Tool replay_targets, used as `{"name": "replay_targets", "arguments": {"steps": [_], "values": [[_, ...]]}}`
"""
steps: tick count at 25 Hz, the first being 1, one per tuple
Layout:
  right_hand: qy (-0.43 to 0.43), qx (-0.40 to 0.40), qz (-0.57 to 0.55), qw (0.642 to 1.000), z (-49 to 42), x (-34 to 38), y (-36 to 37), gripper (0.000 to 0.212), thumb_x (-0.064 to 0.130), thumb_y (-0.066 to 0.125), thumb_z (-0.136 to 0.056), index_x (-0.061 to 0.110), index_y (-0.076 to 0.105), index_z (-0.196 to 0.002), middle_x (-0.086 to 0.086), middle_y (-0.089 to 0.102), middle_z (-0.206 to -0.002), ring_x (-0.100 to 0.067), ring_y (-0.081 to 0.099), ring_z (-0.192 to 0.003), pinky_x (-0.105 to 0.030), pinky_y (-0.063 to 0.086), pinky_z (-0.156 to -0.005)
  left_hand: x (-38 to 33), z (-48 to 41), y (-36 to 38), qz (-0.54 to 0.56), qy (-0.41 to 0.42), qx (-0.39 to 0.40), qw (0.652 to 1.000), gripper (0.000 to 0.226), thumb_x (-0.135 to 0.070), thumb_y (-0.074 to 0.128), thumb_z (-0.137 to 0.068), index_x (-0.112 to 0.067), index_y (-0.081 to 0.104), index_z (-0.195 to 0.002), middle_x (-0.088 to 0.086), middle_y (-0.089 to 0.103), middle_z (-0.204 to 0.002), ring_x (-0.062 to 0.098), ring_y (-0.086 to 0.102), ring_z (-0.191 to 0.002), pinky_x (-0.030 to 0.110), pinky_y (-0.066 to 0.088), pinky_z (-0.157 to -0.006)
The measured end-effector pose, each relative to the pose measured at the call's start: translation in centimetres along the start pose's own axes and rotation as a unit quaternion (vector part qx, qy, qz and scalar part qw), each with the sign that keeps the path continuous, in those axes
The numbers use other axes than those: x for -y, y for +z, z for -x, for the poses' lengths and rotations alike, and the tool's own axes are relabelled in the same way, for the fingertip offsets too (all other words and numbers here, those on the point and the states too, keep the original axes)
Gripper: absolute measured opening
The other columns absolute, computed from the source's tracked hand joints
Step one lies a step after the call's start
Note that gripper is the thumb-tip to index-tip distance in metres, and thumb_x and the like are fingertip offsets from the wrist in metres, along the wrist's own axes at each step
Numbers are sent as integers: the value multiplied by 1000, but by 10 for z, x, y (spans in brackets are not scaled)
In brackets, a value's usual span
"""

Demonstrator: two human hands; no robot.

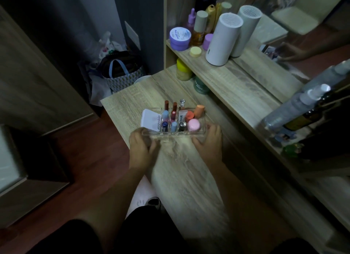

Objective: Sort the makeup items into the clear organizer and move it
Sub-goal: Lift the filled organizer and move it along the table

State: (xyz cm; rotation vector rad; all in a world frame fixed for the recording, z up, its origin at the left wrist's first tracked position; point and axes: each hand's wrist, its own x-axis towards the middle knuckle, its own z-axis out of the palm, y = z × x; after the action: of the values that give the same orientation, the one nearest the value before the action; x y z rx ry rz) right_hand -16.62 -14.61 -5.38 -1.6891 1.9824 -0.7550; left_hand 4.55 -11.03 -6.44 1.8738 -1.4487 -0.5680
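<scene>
A clear organizer (197,134) rests on the wooden vanity top (181,174), filled with makeup. Several lipsticks (173,115) stand upright in its small cells. A white compact (151,120) leans in the left compartment. Pink (194,125) and orange (199,111) round items fill the right one. My left hand (141,149) grips the organizer's near left corner. My right hand (210,142) holds its near right corner.
A raised shelf (229,77) behind holds a purple jar (180,38), bottles and a white cylinder (221,39). A yellow-lidded jar (183,69) and a green jar (200,85) stand under it. Spray bottles (295,109) are at right. Bags (121,71) lie on the floor at left.
</scene>
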Motion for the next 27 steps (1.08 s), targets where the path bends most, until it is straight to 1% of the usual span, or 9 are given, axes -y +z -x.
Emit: {"name": "replay_targets", "arguments": {"steps": [2, 4, 6, 8, 10, 13, 16, 20, 27], "values": [[16, 48, -28, 998, -4, -5, -2, 76, 22, 78, -72, 9, 39, -135, -14, 47, -134, -27, 45, -124, -40, 38, -105, 4, -14, -4, 10, -25, 15, 1000, 59, -28, 77, -76, 0, 49, -119, 20, 55, -117, 32, 51, -111, 42, 46, -96], [6, 88, -43, 995, -9, -10, -6, 89, 20, 80, -70, 10, 30, -143, -13, 41, -144, -27, 38, -134, -40, 32, -113, 7, -18, -2, -2, -32, 0, 999, 67, -38, 81, -69, -2, 49, -115, 17, 52, -113, 29, 50, -106, 36, 45, -90], [-3, 97, -33, 995, -12, -15, -11, 94, 21, 81, -69, 10, 27, -145, -12, 38, -147, -26, 34, -137, -45, 30, -115, 7, -16, 3, -8, -40, -6, 999, 77, -46, 83, -63, -1, 48, -114, 17, 49, -112, 27, 49, -105, 34, 46, -90], [4, 90, -35, 995, -9, -18, -14, 99, 19, 83, -66, 11, 24, -146, -12, 37, -149, -27, 32, -139, -49, 30, -115, 6, -12, 7, 11, -61, 20, 998, 94, -49, 84, -61, -1, 40, -129, 18, 45, -126, 28, 45, -117, 29, 40, -100], [25, 102, -59, 993, -8, -20, -15, 105, 17, 83, -66, 14, 18, -148, -10, 37, -150, -27, 33, -139, -51, 31, -114, 6, -14, 9, 42, -66, 56, 995, 107, -43, 86, -61, -4, 26, -141, 17, 43, -139, 27, 42, -128, 26, 33, -102], [53, 132, -88, 986, -4, -19, -7, 109, 13, 80, -69, 18, 7, -150, -9, 41, -148, -28, 40, -136, -51, 35, -113, 9, -19, 6, 54, -55, 101, 992, 107, -33, 84, -67, -8, 18, -147, 15, 52, -138, 28, 49, -125, 34, 42, -101], [66, 119, -126, 983, -22, -7, 11, 100, 8, 77, -73, 16, 13, -150, -11, 49, -143, -26, 48, -130, -49, 39, -110, 19, -45, 2, 23, -66, 91, 993, 93, -28, 79, -73, -10, 25, -146, 16, 57, -131, 32, 54, -120, 41, 46, -100], [63, 105, -142, 982, -21, -7, 14, 88, 6, 73, -77, 13, 23, -148, -11, 57, -136, -24, 54, -124, -40, 41, -109, 19, -42, 2, 38, -62, 82, 994, 74, -28, 78, -74, -12, 38, -135, 14, 60, -124, 29, 57, -114, 28, 43, -88], [57, 112, -133, 983, -21, -8, 12, 82, 6, 70, -80, 13, 24, -147, -12, 52, -140, -26, 50, -129, -46, 40, -110, 24, -49, -10, 40, -40, 122, 991, 89, -26, 77, -70, -14, 27, -143, 10, 58, -133, 19, 55, -116, 24, 38, -91]]}}
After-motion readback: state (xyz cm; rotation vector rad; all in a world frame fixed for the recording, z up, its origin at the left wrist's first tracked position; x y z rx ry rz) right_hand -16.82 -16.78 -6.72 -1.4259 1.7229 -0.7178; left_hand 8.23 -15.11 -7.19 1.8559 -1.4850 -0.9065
